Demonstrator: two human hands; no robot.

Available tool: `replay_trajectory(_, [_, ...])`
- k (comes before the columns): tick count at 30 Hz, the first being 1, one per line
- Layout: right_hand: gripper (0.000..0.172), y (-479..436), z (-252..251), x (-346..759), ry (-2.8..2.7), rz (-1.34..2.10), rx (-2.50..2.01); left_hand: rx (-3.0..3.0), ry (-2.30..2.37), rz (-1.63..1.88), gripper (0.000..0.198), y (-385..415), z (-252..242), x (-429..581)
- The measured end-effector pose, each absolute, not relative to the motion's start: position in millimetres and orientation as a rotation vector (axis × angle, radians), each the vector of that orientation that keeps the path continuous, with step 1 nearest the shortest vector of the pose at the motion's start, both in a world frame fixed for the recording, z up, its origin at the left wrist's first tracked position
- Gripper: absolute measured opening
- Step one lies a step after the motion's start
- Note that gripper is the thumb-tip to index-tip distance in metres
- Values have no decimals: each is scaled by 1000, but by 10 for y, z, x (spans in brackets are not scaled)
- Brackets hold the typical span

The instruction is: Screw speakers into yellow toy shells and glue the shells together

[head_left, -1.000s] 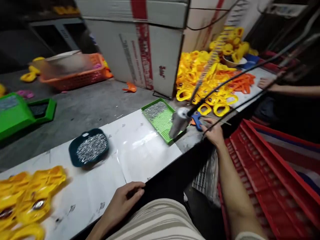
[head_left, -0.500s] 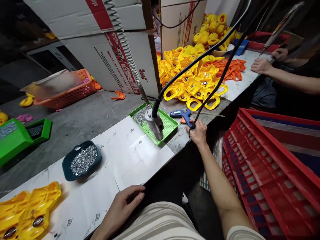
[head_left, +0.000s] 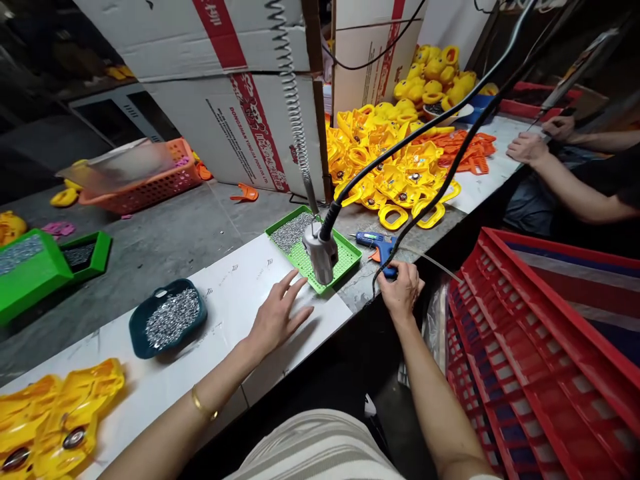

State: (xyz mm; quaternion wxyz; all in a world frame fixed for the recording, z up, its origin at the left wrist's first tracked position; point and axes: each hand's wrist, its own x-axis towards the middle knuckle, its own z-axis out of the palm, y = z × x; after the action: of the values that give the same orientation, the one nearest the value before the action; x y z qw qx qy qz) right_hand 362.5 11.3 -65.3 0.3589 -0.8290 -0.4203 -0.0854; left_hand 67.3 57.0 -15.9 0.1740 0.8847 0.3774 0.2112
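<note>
a box (head_left: 200, 127) at upper left reads "dongshan yingjia food"; at center, the left hand (head_left: 275, 319) spreads its fingers near a green tray (head_left: 346, 259), the right hand (head_left: 401, 290) clamps fingers on a glue gun (head_left: 384, 249).

1. The person's own hands: two, the left hand (head_left: 275, 321) and the right hand (head_left: 401, 292).
2. Co-worker's hands (head_left: 529, 148), far right: two.
3. Blue glue gun (head_left: 384, 249): one.
4. Grey hanging tool (head_left: 321, 257): one, with one coiled spring (head_left: 295, 110) above it.
5. Flat green tray (head_left: 345, 265): one.
6. Dark teal bowl (head_left: 137, 335): one; its metal bits (head_left: 173, 319) are too many to count.
7. Orange basket (head_left: 143, 190), far left: one.
8. Cardboard boxes (head_left: 215, 130): at least two.
9. Round metal discs (head_left: 74, 437) in the yellow shells (head_left: 95, 393), near left: two.
10. Yellow parts (head_left: 393, 160), far right: many, too overlapped to count.
11. Gold bracelet (head_left: 199, 403): one.
</note>
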Motion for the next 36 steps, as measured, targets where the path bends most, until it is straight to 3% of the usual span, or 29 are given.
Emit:
replay_trajectory(9, [23,138,-713,3627,-1038,-195,-2057,2457,900,540,26,786,-292,957])
replay_trajectory(19, [23,118,-752,3642,-1029,-117,-1965,2460,908,441,28,846,-315,714])
replay_trajectory(28, [34,161,-652,3689,-1091,-82,-1909,2430,888,542,30,829,-295,805])
replay_trajectory(33, [20,-152,-247,3516,-998,-499,-1687,2403,849,597,34,820,-323,873])
replay_trajectory(36, [11,-369,11,3185,-1024,-426,-1469,2427,857,627,36,796,-327,996])
